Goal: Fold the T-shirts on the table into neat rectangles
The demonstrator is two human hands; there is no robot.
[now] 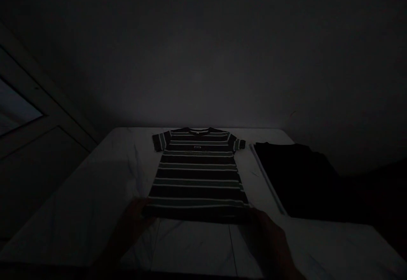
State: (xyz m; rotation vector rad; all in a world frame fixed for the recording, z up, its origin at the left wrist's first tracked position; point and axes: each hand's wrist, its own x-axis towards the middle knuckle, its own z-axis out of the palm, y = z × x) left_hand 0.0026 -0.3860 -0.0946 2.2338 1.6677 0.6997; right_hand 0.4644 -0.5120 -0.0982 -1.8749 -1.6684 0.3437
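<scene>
A dark T-shirt with green and white stripes (197, 172) lies spread flat on the white marbled table, its collar toward the wall and its hem toward me. My left hand (135, 218) pinches the hem at its left corner. At the right corner of the hem, my right hand (269, 229) has its fingers closed on the fabric. Both hands are dim, and the fingertips are partly lost in shadow.
Dark folded cloth (305, 182) is piled at the table's right side, with a pale edge showing along its left. The marbled table (111, 174) meets a plain wall (197, 59) at the back. A panelled door (41, 119) stands at the left.
</scene>
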